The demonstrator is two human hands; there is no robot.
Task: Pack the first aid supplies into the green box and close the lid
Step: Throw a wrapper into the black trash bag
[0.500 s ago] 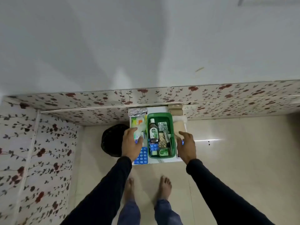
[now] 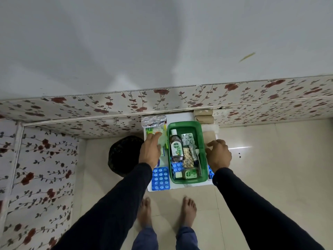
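The green box [image 2: 185,123] stands open on a small white table [image 2: 180,186]. Inside it lie a Dettol bottle [image 2: 176,147], a silver blister pack [image 2: 187,138], a strip of beige tablets [image 2: 188,158] and a green tin [image 2: 190,174]. My left hand [image 2: 150,152] lies left of the box, fingers stretched onto a green-and-white packet [image 2: 153,130]. My right hand [image 2: 219,154] hovers at the box's right wall, fingers curled down over a beige pad [image 2: 209,135]; whether it grips anything is hidden. A blue blister pack [image 2: 160,178] lies at the table's near left.
A silver foil packet [image 2: 154,120] lies at the table's far left, and brown rolls [image 2: 204,116] sit against the flowered wall. A black bin [image 2: 124,154] stands on the floor left of the table. My bare feet [image 2: 165,212] are just before the table.
My left hand has reached farther away from me, onto the green-and-white packet. My right hand has slid forward along the box's right side.
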